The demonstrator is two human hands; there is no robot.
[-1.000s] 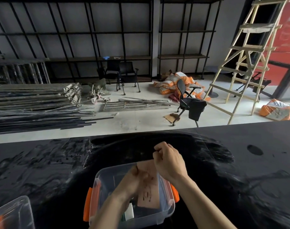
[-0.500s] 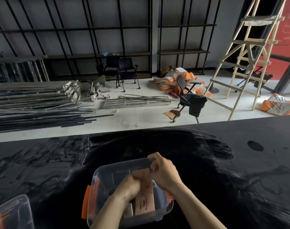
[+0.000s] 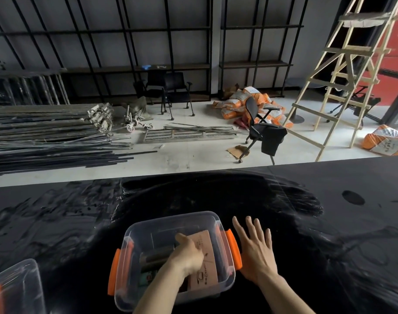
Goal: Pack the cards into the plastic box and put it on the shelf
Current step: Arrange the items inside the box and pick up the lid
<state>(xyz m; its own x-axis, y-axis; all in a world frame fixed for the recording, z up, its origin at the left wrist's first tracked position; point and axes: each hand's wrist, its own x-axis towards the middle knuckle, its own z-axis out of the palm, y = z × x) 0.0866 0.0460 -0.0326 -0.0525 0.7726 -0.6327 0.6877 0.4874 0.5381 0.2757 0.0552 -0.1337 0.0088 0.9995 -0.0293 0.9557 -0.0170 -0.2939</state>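
Down inside the plastic box, the left hand presses on brown cards; their print is too small to read. Right hand spreads flat on the black surface beside it.

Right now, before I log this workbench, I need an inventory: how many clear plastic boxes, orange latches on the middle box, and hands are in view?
Clear plastic boxes: 2, the middle box and a partly cropped one
Orange latches: 2, and
Hands: 2, left hand, right hand
Total: 6
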